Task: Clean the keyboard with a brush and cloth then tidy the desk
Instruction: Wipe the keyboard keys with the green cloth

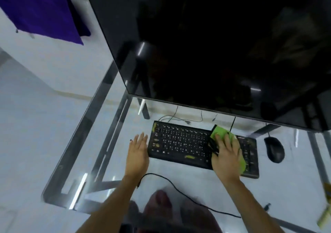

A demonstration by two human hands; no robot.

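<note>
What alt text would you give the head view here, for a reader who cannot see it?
A person's right hand presses a green cloth flat on the right part of a black keyboard on a glass desk, while the left hand rests open at the keyboard's left end. A black mouse sits to the right, under a dark monitor.

Glass desk [111, 163] w/ keyboard [180, 143], mouse [274, 149], monitor [215, 44] & 1 loose cable [179, 191] on it.

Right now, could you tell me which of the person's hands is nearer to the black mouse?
Right. The right hand presses the green cloth on the keyboard's right part, just left of the mouse. The left hand lies flat on the glass desk beyond the keyboard's far end.
</note>
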